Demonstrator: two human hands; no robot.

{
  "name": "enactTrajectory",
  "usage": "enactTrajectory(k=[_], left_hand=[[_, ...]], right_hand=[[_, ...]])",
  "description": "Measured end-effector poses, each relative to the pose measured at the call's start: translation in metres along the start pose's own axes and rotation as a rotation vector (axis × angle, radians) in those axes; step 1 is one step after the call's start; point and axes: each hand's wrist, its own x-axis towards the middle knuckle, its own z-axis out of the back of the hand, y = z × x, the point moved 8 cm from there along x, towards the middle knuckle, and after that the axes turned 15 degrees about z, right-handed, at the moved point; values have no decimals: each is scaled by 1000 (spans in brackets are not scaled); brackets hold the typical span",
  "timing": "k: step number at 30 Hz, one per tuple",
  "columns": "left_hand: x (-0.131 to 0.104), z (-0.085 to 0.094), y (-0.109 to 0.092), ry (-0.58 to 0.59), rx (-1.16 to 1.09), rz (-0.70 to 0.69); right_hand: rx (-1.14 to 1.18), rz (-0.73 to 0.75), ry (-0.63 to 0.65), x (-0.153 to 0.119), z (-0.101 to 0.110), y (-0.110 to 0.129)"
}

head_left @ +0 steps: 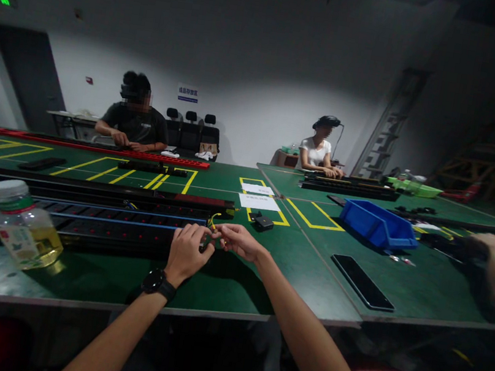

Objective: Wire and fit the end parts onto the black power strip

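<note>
at the black rail (124,232), left hand (188,250) and right hand (239,241) meet by yellow wires (214,216), grips unclear.

An assembly workshop is showing here. A broad green-topped worktable (297,258) is bearing yellow outlined bays (190,182), a long dark rail with blue edging (108,214) and an open-fronted blue plastic parts bin (369,225). Across it, a person in a dark shirt (147,127) is working over a long red rail (95,148), while a tall grey ladder (388,129) is standing by the pale wall (254,75).
</note>
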Motion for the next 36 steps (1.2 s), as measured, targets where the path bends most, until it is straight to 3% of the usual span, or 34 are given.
enactTrajectory(k=[5,11,23,28,36], left_hand=[[0,-3,1,2,-111,-48],[3,-4,15,-62,-213,31],[4,-5,19,-56,-161,122],[4,-4,18,-60,-141,123],[4,-4,17,-77,-107,114]], right_hand=[[72,0,73,-3,-11,4],[129,-32,206,-9,-24,5],[156,-53,237,-12,-28,4],[142,-76,203,-11,-26,2],[80,-17,9,-1,-5,3]])
